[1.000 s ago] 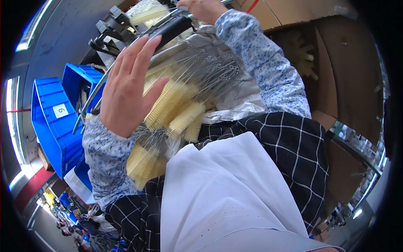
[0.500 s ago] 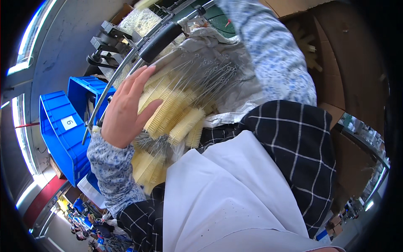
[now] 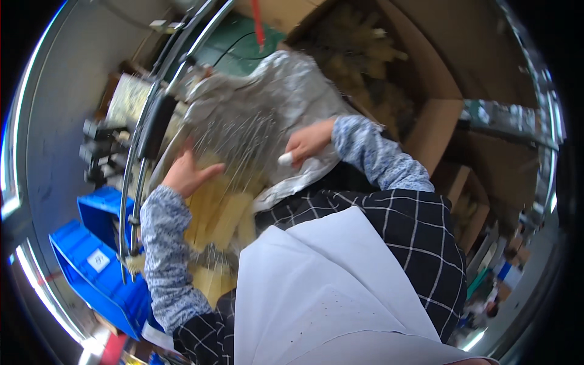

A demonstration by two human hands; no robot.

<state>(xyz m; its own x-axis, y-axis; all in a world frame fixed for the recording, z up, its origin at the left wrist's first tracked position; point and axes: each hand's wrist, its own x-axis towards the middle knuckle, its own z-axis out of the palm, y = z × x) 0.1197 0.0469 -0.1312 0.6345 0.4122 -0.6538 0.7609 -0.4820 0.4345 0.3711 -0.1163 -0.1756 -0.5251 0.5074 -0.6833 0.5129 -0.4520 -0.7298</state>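
Observation:
Pale yellow bristle brushes [image 3: 230, 216] with thin twisted-wire stems lie in a bundle on a whitish sheet [image 3: 292, 85] in front of my lap. Their looped wire ends [image 3: 258, 125] point away from me. My left hand [image 3: 187, 176] rests at the left side of the bundle, thumb and fingers spread, gripping nothing. Just right of the wire ends hovers my right hand [image 3: 311, 143], its fingers curled in. A white cover is on one of its fingertips. What those fingers hold, if anything, is hidden and blurred.
A metal frame with a black foam sleeve [image 3: 158, 125] runs along the left. Beyond it stand blue plastic bins [image 3: 103, 274]. At the far right a large cardboard box [image 3: 435, 118] holds more yellow brushes [image 3: 365, 55]. A red strip [image 3: 258, 27] hangs at the top.
My right hand has come back from beyond the top edge to beside the wire stems. My left hand stays by the brushes. The whole view has swung toward the right.

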